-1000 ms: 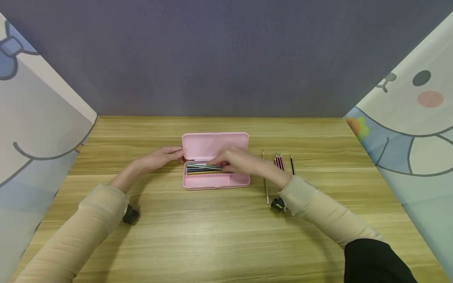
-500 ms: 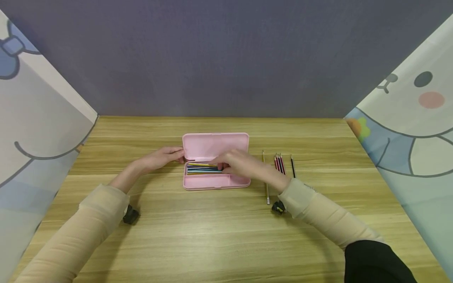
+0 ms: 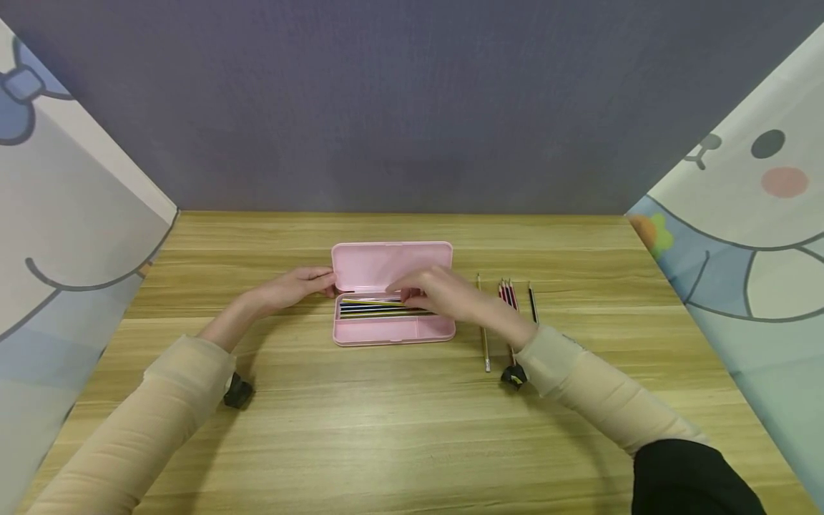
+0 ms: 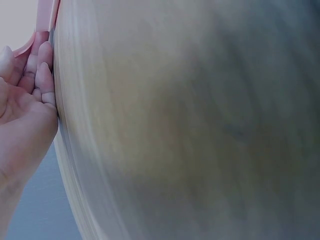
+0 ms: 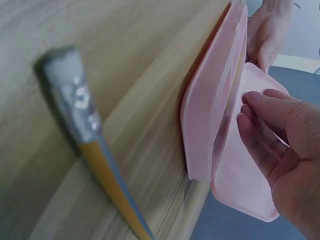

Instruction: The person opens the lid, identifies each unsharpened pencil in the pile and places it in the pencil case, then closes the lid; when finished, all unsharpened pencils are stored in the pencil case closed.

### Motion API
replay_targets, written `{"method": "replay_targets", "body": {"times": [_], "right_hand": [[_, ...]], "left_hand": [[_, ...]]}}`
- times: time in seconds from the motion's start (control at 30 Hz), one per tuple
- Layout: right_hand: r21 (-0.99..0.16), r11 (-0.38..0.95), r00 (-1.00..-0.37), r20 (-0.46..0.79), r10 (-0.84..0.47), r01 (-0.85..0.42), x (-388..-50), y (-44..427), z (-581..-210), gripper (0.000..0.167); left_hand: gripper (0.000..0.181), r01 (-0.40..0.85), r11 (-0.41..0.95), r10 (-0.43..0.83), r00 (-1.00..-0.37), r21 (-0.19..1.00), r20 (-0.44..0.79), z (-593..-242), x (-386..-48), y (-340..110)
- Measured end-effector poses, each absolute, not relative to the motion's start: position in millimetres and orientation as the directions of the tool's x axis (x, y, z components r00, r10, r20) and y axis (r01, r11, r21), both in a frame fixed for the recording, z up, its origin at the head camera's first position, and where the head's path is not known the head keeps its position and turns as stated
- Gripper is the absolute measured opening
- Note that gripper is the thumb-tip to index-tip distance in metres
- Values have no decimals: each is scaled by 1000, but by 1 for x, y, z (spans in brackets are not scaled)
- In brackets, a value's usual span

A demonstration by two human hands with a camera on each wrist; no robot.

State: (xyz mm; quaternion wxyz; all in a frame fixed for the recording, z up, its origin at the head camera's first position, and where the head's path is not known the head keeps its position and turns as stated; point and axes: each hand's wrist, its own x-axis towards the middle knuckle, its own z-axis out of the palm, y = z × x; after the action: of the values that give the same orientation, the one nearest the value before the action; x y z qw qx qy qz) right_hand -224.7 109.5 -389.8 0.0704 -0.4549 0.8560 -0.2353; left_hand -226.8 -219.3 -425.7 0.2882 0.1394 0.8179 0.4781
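Observation:
A pink pencil case (image 3: 377, 330) lies open on the table, its lid (image 3: 391, 263) leaning back behind it. Several pencils (image 3: 360, 309) lie lengthwise in its rear compartment. On top, a yellow pencil (image 3: 376, 302) slants across dark ones. My right hand (image 3: 444, 292) is over the right half of the case, fingertips by the yellow pencil's right end. In the right wrist view, its fingers (image 5: 267, 112) are bent and close together; no pencil shows between them. My left hand (image 3: 290, 290) touches the lid's lower left corner, thumb along the side, other fingers partly hidden.
Right of the case, a wooden pencil with an eraser end (image 3: 485, 343) lies apart, then a small group of red-and-dark pencils (image 3: 508, 293) and a single black pencil (image 3: 533, 302). A grey panel (image 3: 399, 107) stands behind the table, with printed panels at both sides.
The pencils in the case have shifted: a teal one on top no longer shows, and a yellow one now slants across. My right hand has moved slightly right; the left has stayed put.

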Motion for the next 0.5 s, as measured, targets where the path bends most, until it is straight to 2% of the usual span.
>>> {"method": "replay_targets", "body": {"times": [0.23, 0.37, 0.5], "right_hand": [[-523, 439, -602, 190, -776, -731, -229, 122, -387, 27], [-588, 404, -643, 275, -715, -701, -233, 134, -386, 24], [-655, 388, -710, 338, -618, -649, -235, 148, -383, 19]], "left_hand": [[46, -56, 483, 505, -797, 874, -330, -427, -226, -219], [49, -73, 471, 500, -799, 879, -334, -426, -226, -220], [55, -80, 463, 500, -799, 883, -334, -426, -228, -221]]}}
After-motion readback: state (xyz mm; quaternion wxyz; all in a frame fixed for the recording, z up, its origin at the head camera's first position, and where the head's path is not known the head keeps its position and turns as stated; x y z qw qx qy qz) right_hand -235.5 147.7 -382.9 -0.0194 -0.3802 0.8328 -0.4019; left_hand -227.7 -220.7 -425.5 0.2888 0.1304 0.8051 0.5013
